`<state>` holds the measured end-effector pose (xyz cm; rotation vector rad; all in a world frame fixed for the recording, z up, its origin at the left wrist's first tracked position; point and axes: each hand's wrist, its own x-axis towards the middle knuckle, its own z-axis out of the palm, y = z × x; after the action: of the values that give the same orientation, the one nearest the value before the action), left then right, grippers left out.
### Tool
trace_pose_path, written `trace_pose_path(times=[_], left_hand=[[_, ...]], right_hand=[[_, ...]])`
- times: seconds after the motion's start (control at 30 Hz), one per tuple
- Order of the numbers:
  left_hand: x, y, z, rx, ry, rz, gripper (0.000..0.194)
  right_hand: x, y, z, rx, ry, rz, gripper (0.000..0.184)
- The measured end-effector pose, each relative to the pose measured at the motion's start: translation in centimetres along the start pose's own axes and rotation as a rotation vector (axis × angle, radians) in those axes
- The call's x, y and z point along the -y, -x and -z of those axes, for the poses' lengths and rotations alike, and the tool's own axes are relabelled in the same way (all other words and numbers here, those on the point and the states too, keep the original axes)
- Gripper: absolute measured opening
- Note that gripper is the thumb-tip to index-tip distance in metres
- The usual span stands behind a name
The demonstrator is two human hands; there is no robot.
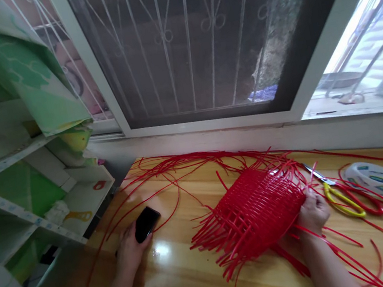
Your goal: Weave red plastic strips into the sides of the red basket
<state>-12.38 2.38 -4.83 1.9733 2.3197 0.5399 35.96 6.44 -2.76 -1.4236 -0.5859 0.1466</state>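
On the wooden tabletop [186, 283] in front of a barred window [188, 40], a red basket [258, 208] lies on its side. It is half woven, and many loose red strips [216, 243] stick out from its open end toward the person. The right hand [313, 213] is at the basket's right end; its fingers are curled around the rim there and grip it. The left hand [131, 250] is well apart from the basket, on the left side of the tabletop. It rests on a black phone [147, 223], with the fingers closed around the lower end of it, and the phone lies flat on the wood.

More long red strips [166, 167] spread over the far part of the tabletop, from the basket to the window sill. Just to the right of the right hand lie scissors [335, 192] with yellow handles, partly among the strips. Near them, further right, there is a clear round container [375, 178] with a label. At the left edge stands a white shelf [40, 210] with green and pale paper things on it.
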Motion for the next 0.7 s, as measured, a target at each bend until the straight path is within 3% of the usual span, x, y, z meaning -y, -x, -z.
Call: trace_pose_path(times=[0.17, 0.37, 0.47, 0.57, 0.7], left_hand=[[-0.4, 0.1, 0.2, 0.023, 0.025, 0.036, 0.067], [-0.6, 0.7, 0.4, 0.007, 0.049, 0.113, 0.083], [-1.2, 1.4, 0.6, -0.063, 0.09, 0.114, 0.084], [-2.5, 2.3, 0.9, -0.166, 0.15, 0.113, 0.073], [-4.5, 2.9, 1.1, -0.26, 0.172, -0.011, 0.066]], right_hand=[[0.1, 0.0, 0.1, -0.005, -0.001, 0.003, 0.041], [-0.2, 0.0, 0.0, 0.004, -0.021, -0.004, 0.041], [-0.5, -0.2, 0.0, -0.011, -0.02, -0.006, 0.04], [-0.9, -0.3, 0.0, -0.028, -0.014, -0.009, 0.039], [-1.3, -0.4, -0.1, -0.037, -0.01, -0.02, 0.037]])
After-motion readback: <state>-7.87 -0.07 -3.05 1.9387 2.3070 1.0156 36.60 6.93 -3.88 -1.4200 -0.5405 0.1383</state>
